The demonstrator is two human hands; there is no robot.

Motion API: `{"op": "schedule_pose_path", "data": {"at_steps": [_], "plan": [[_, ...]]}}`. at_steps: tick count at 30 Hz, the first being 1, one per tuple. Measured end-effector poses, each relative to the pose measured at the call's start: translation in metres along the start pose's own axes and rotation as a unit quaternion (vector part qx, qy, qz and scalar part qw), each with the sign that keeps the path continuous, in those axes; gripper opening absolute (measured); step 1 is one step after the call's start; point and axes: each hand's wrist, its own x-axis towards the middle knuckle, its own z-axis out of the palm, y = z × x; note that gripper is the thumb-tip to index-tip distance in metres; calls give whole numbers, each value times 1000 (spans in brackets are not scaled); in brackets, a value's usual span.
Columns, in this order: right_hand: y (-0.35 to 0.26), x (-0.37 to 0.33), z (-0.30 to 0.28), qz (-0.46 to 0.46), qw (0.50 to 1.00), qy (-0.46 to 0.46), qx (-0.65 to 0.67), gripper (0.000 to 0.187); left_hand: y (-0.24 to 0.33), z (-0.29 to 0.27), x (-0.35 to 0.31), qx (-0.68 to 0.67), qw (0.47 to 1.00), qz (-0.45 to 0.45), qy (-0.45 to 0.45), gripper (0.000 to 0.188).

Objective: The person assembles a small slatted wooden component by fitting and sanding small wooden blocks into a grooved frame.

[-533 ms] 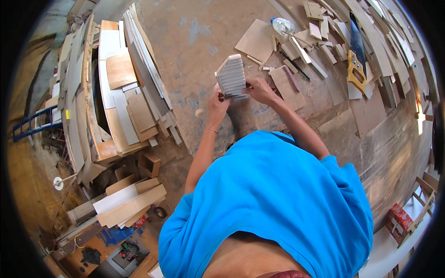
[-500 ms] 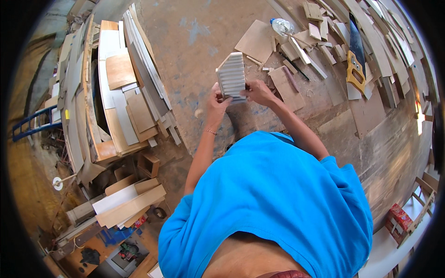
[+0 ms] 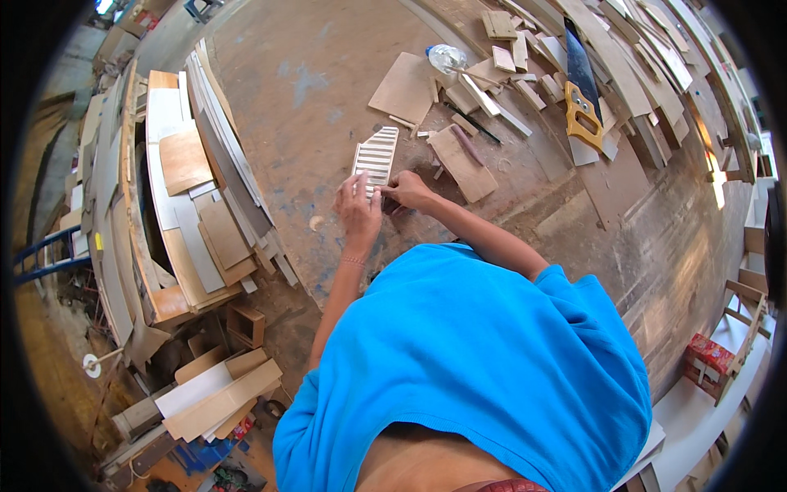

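Observation:
A small slatted wooden panel (image 3: 378, 153) with pale crosswise strips and one slanted top corner is in front of me, over the worktable (image 3: 287, 123). My left hand (image 3: 358, 215) is at its lower left, fingers laid across the lower slats and gripping that end. Closed in a pinch, my right hand (image 3: 412, 193) meets the panel's lower right corner. The left fingers cover part of the lower edge. I cannot tell whether the panel rests flat on the tabletop.
Right of my hands lie a thin board (image 3: 463, 168), a dark pencil-like stick (image 3: 474, 123), a clear bottle (image 3: 447, 57) and several wood offcuts. A handsaw (image 3: 584, 115) rests on boards farther right. Stacked panels (image 3: 184, 160) stand along the left.
The panel has been lowered and tilted flatter, so its slats show more face-on. Both hands came down with it, and the left fingers now lie over its front. The view has shifted.

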Motion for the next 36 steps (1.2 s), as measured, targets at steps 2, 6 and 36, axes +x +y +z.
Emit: {"op": "schedule_pose_path", "data": {"at_steps": [2,6,36], "plan": [[-7,-13,-10,28,999,-23,38,26,12,10,4,30,997,49,-47,44],[-4,-35,-31,-158,899,253,-320,34,33,21,10,-5,998,38,-54,37],[50,-110,-263,-202,926,122,-293,72,160,188,86,122,976,-179,27,51]]}}
